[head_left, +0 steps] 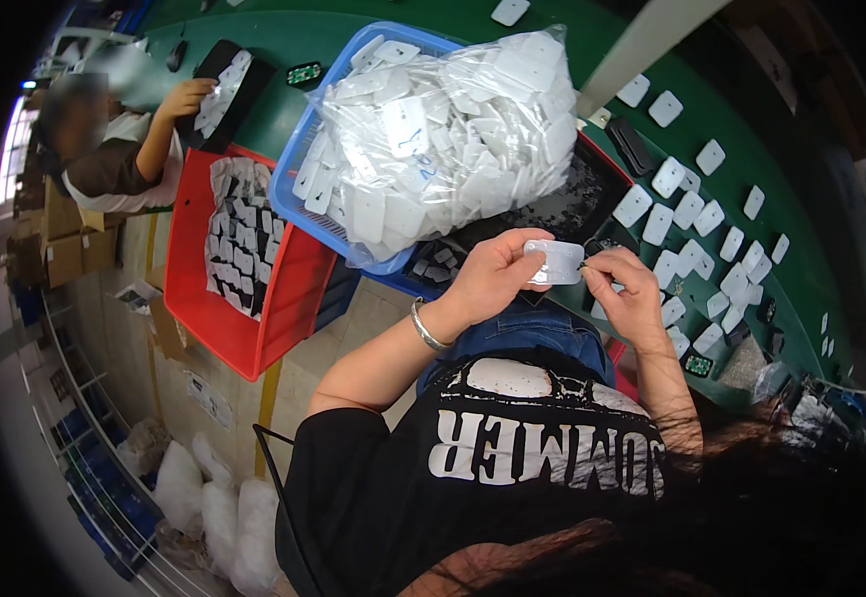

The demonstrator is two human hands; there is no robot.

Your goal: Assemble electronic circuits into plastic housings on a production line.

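Observation:
A white rounded-rectangle plastic cover (556, 263) is pinched between the thumb and fingers of my left hand (498, 276), which wears a silver bangle. At the cover's right edge, my right hand (630, 295) has its thumb and forefinger pressed together. Something small and dark shows at those fingertips, too tiny to name. Just beyond my hands, a clear plastic bag (453, 149) full of similar white covers rests on a blue basket (299, 164). A black tray (592, 189) lies behind my right hand, partly hidden.
Many loose white covers (633, 206) are scattered over the green table (791, 219) to the right. A red crate (289, 298) with white pieces stands to the left. Far left, a co-worker's hand (186, 99) touches a black tray (216, 134) of white parts. Bagged goods (254, 527) sit on the floor.

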